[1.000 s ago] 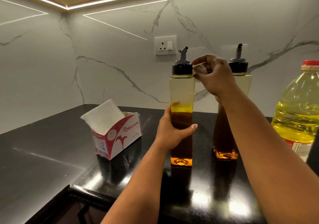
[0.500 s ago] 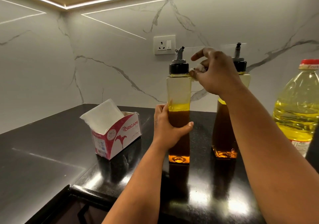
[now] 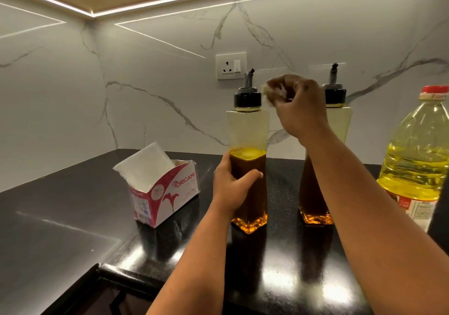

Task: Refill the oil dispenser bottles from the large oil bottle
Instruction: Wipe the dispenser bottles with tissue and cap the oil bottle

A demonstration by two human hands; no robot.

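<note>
Left hand (image 3: 233, 183) grips oil dispenser bottle (image 3: 247, 169) mid-body, upright on tabletop (image 3: 73, 217). Right hand (image 3: 297, 105) by its black cap (image 3: 247, 99), pinching crumpled tissue (image 3: 267, 90).

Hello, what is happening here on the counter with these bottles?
A person is busy with two tall oil dispenser bottles on a black counter. The left hand grips the nearer dispenser around its middle, while the right hand holds a crumpled bit of tissue beside its black cap. The large oil bottle stands capped at the right, so no pouring now.
</note>
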